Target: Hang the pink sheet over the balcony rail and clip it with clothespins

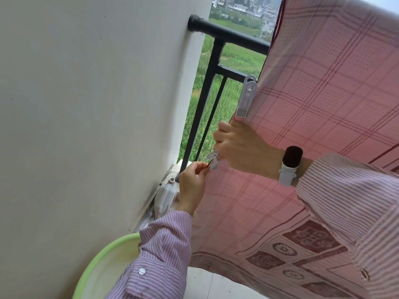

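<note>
Pink checked cotton sheet [313, 108] hangs over the black metal balcony rail [228, 33], one white plastic clothespin [246, 97] already on its edge. Right hand [239, 145] has its grip on a second white clothespin [212, 159], left hand [192, 184] pinches the sheet's edge. Round green plastic basin [103, 255] on the floor, can't tell what's in it.

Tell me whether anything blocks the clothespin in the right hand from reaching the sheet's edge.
Nothing visible does. The right hand holds a white clothespin right at the pink sheet edge, which the left hand pinches just below it. Another clothespin is already clipped higher up the same edge.
</note>
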Motion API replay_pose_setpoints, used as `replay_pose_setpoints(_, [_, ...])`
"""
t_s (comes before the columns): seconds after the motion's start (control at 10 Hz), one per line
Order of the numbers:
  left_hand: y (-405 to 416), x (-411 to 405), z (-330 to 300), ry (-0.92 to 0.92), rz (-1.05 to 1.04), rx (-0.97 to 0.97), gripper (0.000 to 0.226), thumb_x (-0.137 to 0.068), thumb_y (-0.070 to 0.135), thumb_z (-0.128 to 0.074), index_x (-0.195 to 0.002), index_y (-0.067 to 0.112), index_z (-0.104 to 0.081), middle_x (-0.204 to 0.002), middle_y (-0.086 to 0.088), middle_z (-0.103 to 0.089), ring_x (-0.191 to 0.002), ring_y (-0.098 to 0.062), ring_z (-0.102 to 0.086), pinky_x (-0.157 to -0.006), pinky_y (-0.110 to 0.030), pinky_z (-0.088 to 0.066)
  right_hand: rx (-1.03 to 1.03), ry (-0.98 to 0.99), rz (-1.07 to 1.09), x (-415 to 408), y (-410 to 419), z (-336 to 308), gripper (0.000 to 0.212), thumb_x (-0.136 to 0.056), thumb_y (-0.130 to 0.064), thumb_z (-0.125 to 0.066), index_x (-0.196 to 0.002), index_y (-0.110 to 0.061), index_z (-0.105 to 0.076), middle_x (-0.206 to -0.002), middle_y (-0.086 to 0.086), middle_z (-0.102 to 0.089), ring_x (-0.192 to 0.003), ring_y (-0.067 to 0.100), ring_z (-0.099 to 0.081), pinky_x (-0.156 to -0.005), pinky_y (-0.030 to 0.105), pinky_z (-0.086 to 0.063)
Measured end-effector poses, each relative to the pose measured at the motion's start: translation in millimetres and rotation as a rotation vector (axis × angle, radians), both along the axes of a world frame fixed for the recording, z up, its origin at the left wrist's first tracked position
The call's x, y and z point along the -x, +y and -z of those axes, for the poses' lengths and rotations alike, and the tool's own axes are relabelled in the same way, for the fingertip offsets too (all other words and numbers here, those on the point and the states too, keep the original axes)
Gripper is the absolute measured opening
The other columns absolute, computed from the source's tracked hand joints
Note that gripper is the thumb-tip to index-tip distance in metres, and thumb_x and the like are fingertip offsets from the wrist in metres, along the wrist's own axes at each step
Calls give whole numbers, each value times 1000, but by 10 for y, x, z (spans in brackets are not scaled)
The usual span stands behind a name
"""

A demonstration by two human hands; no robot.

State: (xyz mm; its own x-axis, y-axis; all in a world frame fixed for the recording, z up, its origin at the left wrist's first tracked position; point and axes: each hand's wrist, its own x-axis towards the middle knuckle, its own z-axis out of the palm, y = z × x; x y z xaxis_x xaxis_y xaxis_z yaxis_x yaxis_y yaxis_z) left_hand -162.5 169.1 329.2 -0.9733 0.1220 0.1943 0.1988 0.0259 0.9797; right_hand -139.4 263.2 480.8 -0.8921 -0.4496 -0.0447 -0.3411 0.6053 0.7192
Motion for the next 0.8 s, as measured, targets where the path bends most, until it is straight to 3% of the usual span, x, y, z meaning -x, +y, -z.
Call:
replay_pose_setpoints(0.1, [18,-49,-15,29,-43,9,9,-82,11,-63,-89,5,-67,-75,2,-64,-70,-2,-58,-61,-4,-42,-80,47,-3,11,-62,-23,23,-65,-21,-55,-42,-24,-53,-56,-14,-41,-64,7,-49,-59,23,-44])
replay_pose_setpoints(0.2, [30,-92,-40,59,-93,42,7,-81,9,-63,-86,6,-68,-73,5,-63,-68,-2,-57,-60,-3,-40,-119,-23,-52,39,-98,28,22,-75,-24,-63,-54,-22,-58,-64,-12,-47,-73,10,-50,-67,26,-42])
replay_pose_setpoints(0.3, [49,-143,-76,30,-99,44,6,-82,7,-62,-86,6,-67,-75,3,-64,-70,-2,-57,-62,-3,-42,-67,-53,-59,86,-46,92,23,-90,-13,-43,-79,-14,-63,-80,-6,-59,-87,17,-53,-92,39,-41])
replay_pose_setpoints(0.4, [7,-183,-63,30,-99,84,7,-83,12,-62,-89,9,-66,-81,1,-66,-74,-8,-60,-69,-11,-46,-66,31,-105,44,69,156,31,-86,-17,-34,-97,-13,-63,-87,-4,-66,-94,19,-59,-108,50,-28])
replay_pose_setpoints(0.5, [-146,-203,-12,86,-163,193,17,-83,9,-60,-100,8,-62,-97,-4,-64,-86,-9,-55,-76,-6,-38,83,97,-223,-72,217,262,36,-82,-27,-52,-114,-13,-57,-112,6,-63,-113,26,-54,-108,49,-20])
replay_pose_setpoints(0.6, [-288,-235,-128,136,-240,301,25,-84,8,-58,-109,7,-58,-108,-9,-58,-100,-17,-53,-83,-6,-31,396,123,-244,-269,260,256,32,-87,-24,-46,-115,-13,-57,-122,10,-58,-120,28,-47,-109,47,-27])
replay_pose_setpoints(0.7, [-241,-224,-534,303,-320,307,26,-86,15,-53,-110,7,-56,-113,-11,-56,-109,-24,-51,-93,-26,-36,710,198,-261,-453,295,57,31,-90,-19,-40,-112,-12,-59,-120,9,-60,-119,26,-48,-102,44,-39])
replay_pose_setpoints(0.8, [-57,-260,-1127,606,-331,341,35,-85,28,-45,-113,9,-52,-116,-13,-55,-113,-22,-47,-98,-30,-36,1050,277,-327,-750,374,-316,28,-88,-12,-46,-112,-10,-61,-115,7,-62,-114,24,-52,-97,41,-43])
